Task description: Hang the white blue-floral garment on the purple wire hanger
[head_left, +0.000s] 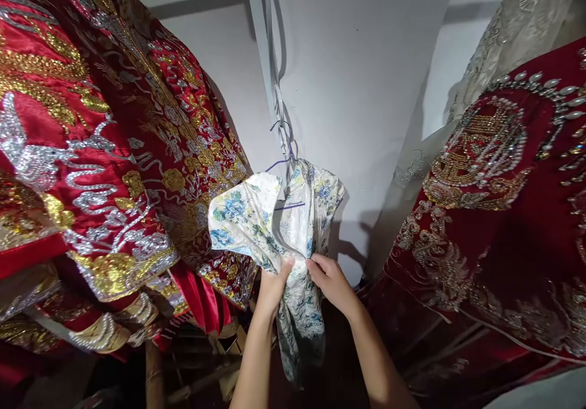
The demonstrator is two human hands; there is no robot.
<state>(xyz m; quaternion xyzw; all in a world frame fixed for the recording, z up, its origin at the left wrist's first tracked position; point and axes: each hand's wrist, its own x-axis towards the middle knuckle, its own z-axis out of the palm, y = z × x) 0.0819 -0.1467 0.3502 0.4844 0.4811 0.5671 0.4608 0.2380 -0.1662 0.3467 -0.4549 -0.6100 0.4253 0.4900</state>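
A white short-sleeved dress with blue and green flowers hangs on a thin purple hanger. Its front is parted at the top, so the inside and the hanger's lower bar show through the gap. My left hand pinches the cloth at the left edge of the opening, thumb on top, the other fingers behind the fabric. Opposite it, close by, my right hand grips the other edge between thumb and fingers. The dress's lower part falls below both hands into shadow.
Red embroidered jackets with gold and silver beading hang on the left. A dark red beaded garment and a sheer pale one hang on the right. Behind the dress stands a white wall with a hanging strap.
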